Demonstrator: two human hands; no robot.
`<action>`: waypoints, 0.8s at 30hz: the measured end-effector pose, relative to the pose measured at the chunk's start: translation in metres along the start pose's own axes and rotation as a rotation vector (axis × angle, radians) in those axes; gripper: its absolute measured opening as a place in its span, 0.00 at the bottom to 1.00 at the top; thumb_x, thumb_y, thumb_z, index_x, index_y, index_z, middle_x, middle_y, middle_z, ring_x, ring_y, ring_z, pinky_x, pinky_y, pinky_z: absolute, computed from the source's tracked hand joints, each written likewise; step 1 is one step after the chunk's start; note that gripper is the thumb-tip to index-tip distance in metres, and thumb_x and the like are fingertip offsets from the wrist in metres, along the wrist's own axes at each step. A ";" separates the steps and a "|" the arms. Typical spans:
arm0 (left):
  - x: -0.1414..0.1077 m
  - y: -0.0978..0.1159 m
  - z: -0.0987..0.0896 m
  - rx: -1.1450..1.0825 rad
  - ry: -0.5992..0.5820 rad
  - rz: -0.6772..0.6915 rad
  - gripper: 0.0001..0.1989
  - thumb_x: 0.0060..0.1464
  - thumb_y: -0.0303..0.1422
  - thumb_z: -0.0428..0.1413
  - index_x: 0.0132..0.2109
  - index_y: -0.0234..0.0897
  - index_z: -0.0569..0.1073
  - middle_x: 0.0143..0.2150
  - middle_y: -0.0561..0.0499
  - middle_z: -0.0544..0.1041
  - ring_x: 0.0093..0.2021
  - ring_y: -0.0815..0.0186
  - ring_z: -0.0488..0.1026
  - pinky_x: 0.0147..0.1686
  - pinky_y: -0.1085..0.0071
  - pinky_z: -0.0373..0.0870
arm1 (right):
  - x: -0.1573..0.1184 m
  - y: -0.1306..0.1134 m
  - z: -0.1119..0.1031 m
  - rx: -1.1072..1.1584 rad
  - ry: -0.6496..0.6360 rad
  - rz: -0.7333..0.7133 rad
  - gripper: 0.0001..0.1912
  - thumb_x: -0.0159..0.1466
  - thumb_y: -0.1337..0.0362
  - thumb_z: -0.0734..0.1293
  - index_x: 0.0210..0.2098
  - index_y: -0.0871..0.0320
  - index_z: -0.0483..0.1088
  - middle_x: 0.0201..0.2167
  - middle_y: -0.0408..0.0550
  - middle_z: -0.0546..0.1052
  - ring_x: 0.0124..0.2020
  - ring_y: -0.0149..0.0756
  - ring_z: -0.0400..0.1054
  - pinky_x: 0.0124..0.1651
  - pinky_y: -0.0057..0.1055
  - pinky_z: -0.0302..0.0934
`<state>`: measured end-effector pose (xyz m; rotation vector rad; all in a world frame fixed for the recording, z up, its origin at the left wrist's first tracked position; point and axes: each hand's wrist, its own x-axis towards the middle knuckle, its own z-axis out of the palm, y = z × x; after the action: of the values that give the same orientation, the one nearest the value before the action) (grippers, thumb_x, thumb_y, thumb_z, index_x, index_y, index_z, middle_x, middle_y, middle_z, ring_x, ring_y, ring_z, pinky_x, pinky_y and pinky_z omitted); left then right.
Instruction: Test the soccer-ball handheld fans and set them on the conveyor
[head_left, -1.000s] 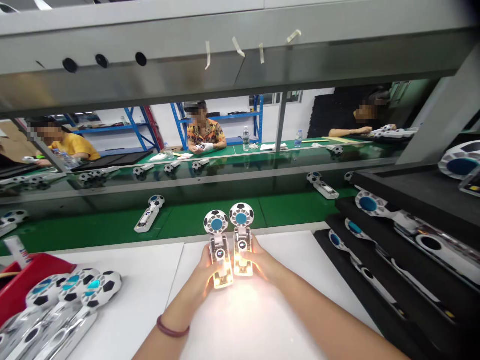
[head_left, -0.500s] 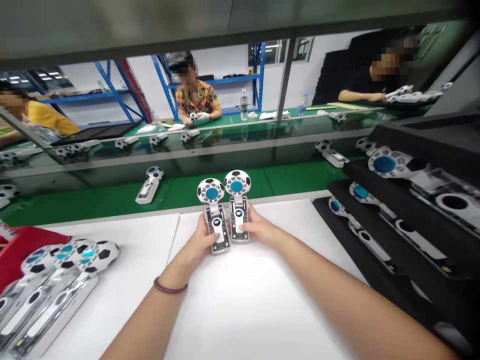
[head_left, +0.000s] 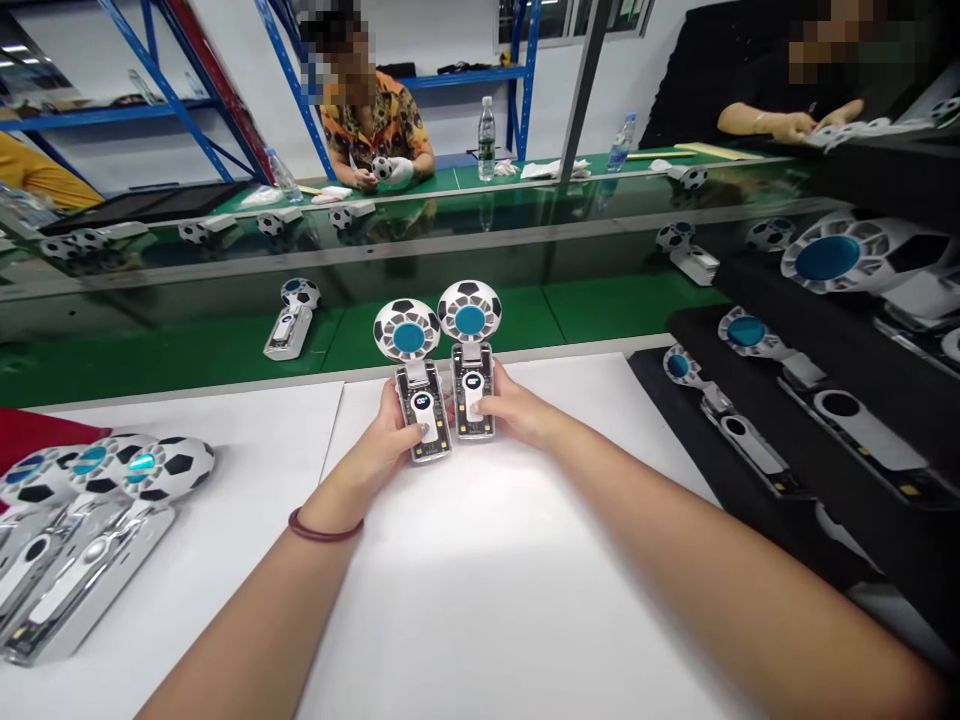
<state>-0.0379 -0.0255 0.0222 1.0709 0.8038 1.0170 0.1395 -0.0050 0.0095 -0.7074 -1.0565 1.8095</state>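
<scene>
Two handheld devices with football-patterned round heads and clear bodies stand side by side over the far edge of the white table surface [head_left: 480,600]. My left hand [head_left: 390,428] is wrapped round the left device [head_left: 424,400], its thumb on the front near the lower end. Around the right device [head_left: 472,385] my right hand [head_left: 517,408] is closed, thumb also on the front. Both devices have a lit round display and a blue disc in the head. Their heads are close together, the left one tilted slightly.
Several similar devices [head_left: 97,560] lie at the left beside a red object [head_left: 45,435]. Black trays [head_left: 675,420] with more devices are stacked at the right. Beyond, a green belt [head_left: 592,308] carries devices. A person [head_left: 382,120] across it holds one; another person [head_left: 780,110] works at far right.
The view has tilted down and shifted, so the background sits higher in the picture. Both hands still hold the same two devices, whose heads show a little larger.
</scene>
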 end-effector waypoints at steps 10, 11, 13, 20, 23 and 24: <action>0.001 -0.001 -0.001 -0.004 0.014 -0.025 0.35 0.37 0.29 0.62 0.50 0.42 0.53 0.43 0.50 0.70 0.40 0.58 0.72 0.42 0.59 0.66 | 0.001 0.002 -0.003 0.005 -0.018 0.002 0.32 0.44 0.70 0.68 0.46 0.50 0.52 0.36 0.40 0.69 0.35 0.38 0.69 0.41 0.42 0.65; 0.001 -0.001 -0.001 -0.001 0.019 -0.025 0.35 0.37 0.29 0.62 0.50 0.42 0.53 0.43 0.49 0.70 0.41 0.58 0.72 0.42 0.59 0.67 | 0.001 0.002 -0.003 0.003 -0.016 0.001 0.32 0.44 0.70 0.68 0.46 0.50 0.52 0.36 0.40 0.69 0.35 0.38 0.69 0.41 0.42 0.65; 0.001 -0.001 0.000 0.006 0.025 -0.027 0.33 0.37 0.28 0.62 0.50 0.41 0.54 0.43 0.49 0.70 0.41 0.58 0.72 0.42 0.60 0.67 | 0.001 0.002 -0.003 -0.007 -0.012 -0.003 0.32 0.44 0.71 0.67 0.46 0.50 0.53 0.37 0.40 0.70 0.36 0.38 0.69 0.41 0.41 0.65; 0.002 -0.001 -0.002 -0.006 0.040 -0.026 0.31 0.37 0.27 0.61 0.48 0.40 0.55 0.41 0.49 0.71 0.40 0.59 0.72 0.41 0.60 0.68 | 0.000 0.002 -0.002 0.012 -0.028 -0.007 0.31 0.45 0.70 0.67 0.46 0.51 0.53 0.37 0.40 0.70 0.34 0.37 0.69 0.37 0.39 0.66; 0.001 -0.002 0.000 -0.033 0.048 -0.023 0.31 0.37 0.27 0.62 0.48 0.41 0.55 0.40 0.50 0.71 0.37 0.60 0.73 0.38 0.60 0.69 | -0.001 0.003 0.001 0.020 -0.013 -0.010 0.32 0.45 0.70 0.69 0.46 0.50 0.53 0.37 0.41 0.71 0.36 0.37 0.69 0.38 0.38 0.66; 0.000 -0.001 0.001 -0.056 0.053 -0.008 0.31 0.37 0.27 0.62 0.47 0.41 0.56 0.41 0.50 0.71 0.37 0.60 0.73 0.38 0.60 0.69 | -0.002 0.002 0.002 0.032 -0.005 -0.015 0.32 0.44 0.70 0.69 0.45 0.50 0.54 0.37 0.41 0.71 0.37 0.37 0.69 0.39 0.39 0.66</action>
<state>-0.0367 -0.0257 0.0212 0.9959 0.8178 1.0589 0.1377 -0.0078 0.0087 -0.6741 -1.0314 1.8120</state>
